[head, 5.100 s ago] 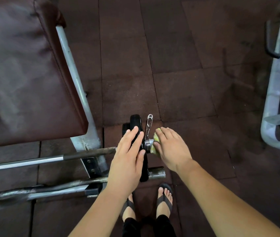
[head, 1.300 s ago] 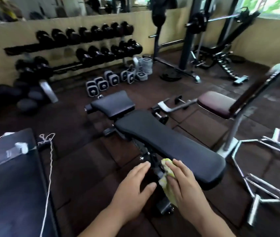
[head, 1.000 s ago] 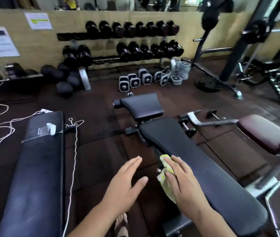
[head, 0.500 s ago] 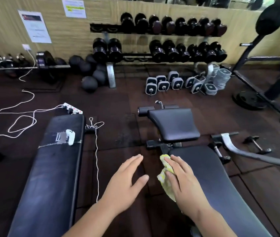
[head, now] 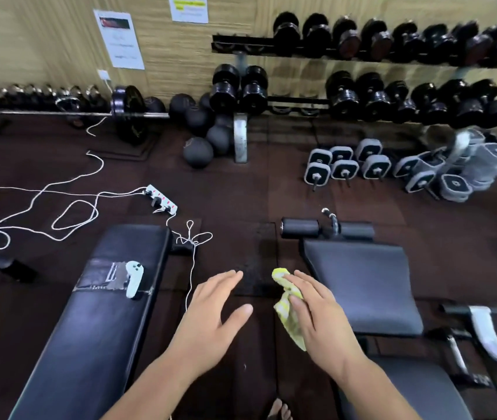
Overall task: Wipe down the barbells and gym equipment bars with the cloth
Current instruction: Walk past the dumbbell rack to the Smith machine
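Left hand [head: 210, 316] and right hand [head: 317, 316] both bare. Forearms [head: 156, 386] bare all the way to frame edge. Below the hands, between the forearms: toes [head: 278, 411] of one foot, uncovered; footwear unclear.

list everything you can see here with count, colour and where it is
cloth: one, yellow-green, under the right hand
barbell: one, steel bar with a black plate, by the far-left wall
flat bench: one, black, lower left
adjustable bench: one, black, lower right
handheld controller: one, white, on the flat bench
power strip: one, white, floor beyond the flat bench
cables: several, white, looped on the left floor
racked dumbbells: many, black, two-tier rack at the wall
floor dumbbells: several, grey, before the rack
balls: several, black, beside the rack post
notices: two, white, on the wall
left hand: one, fingers straight, between the benches
right hand: one, holding the cloth
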